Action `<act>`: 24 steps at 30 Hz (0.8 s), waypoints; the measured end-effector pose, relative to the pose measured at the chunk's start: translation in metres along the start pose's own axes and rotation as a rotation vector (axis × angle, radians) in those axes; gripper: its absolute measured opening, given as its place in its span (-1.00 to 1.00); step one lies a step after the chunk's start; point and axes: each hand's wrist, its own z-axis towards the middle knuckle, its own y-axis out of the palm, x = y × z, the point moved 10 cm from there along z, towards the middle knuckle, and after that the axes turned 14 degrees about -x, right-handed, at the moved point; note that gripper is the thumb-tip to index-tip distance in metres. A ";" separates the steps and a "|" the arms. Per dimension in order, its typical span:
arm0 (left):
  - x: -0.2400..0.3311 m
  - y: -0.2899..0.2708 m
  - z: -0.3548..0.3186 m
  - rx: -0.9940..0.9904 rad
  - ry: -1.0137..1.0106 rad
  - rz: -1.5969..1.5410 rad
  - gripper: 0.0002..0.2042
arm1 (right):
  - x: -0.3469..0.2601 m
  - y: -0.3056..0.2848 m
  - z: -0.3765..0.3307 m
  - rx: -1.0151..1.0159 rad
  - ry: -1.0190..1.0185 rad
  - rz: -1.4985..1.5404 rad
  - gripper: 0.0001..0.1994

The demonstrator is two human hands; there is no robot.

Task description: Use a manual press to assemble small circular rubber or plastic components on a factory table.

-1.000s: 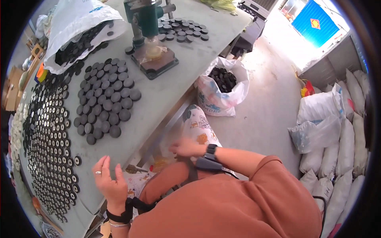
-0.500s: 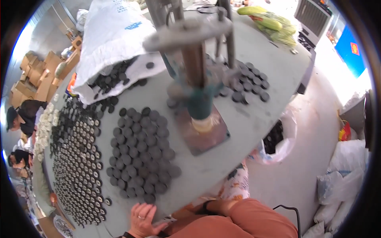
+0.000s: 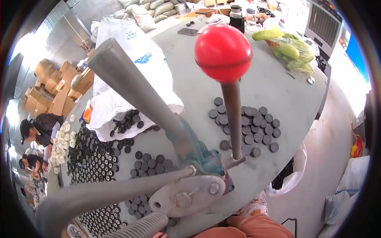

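Observation:
A teal hand press (image 3: pixel 210 162) with a grey lever arm, linkage plate (image 3: pixel 182 198) and coil spring (image 3: pixel 139 226) fills the near middle. Its lever rod ends in a red ball knob (image 3: pixel 223 53) standing up. Just a sliver of my left hand (image 3: pixel 159 235) shows at the lower edge, below the press; its fingers are mostly hidden, so its grip is unclear. My right hand is out of sight. Black round discs (image 3: pixel 149 164) lie grouped left of the press, partly hidden by its arm. More black discs (image 3: pixel 258 129) lie to its right.
Rows of dark pieces with pale centres (image 3: pixel 99 214) cover the table's left side. A white sack (image 3: pixel 154 75) spills black caps. Bagged green vegetables (image 3: pixel 287 49), a phone (image 3: pixel 187 31) and a dark bottle (image 3: pixel 237 19) stand farther back. A lined bin (image 3: pixel 297 170) stands beyond the right edge. Co-workers sit far left.
The view has shifted so the press's arms, spring and red knob now loom in front. My left hand, spread at the disc group's near edge before, is now mostly hidden.

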 end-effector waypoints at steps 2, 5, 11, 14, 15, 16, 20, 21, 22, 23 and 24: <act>-0.016 0.041 -0.010 -0.222 0.006 -0.042 -0.63 | 0.051 0.006 -0.016 -0.005 0.029 0.000 -0.43; 0.012 -0.011 0.013 -0.024 -0.019 -0.002 -0.49 | 0.128 0.030 -0.047 -0.046 0.055 -0.022 -0.42; 0.018 -0.028 0.026 0.030 -0.016 0.006 -0.27 | 0.214 0.101 -0.077 -0.179 0.149 -0.016 -0.41; 0.023 -0.035 0.027 0.034 -0.054 0.016 -0.29 | 0.209 0.088 -0.084 -0.226 0.214 -0.009 -0.40; 0.025 -0.035 0.028 0.036 -0.056 0.038 -0.28 | 0.200 0.080 -0.082 -0.229 0.240 -0.002 -0.40; 0.027 -0.038 0.029 0.045 -0.060 0.032 -0.28 | 0.210 0.081 -0.093 -0.231 0.258 -0.005 -0.40; 0.038 -0.042 0.027 0.072 -0.051 0.087 -0.28 | 0.199 0.064 -0.135 -0.112 0.201 -0.145 -0.40; 0.039 -0.042 0.026 0.096 -0.044 0.098 -0.29 | 0.172 0.047 -0.159 -0.005 0.094 -0.289 -0.40; 0.038 -0.042 0.024 0.111 -0.048 0.093 -0.29 | 0.158 0.043 -0.185 -0.005 0.103 -0.303 -0.40; 0.038 -0.042 0.021 0.130 -0.042 0.091 -0.30 | 0.132 0.035 -0.217 0.095 0.005 -0.251 -0.45; 0.041 -0.043 0.020 0.142 -0.031 0.094 -0.30 | 0.103 0.027 -0.254 0.196 -0.099 -0.192 -0.48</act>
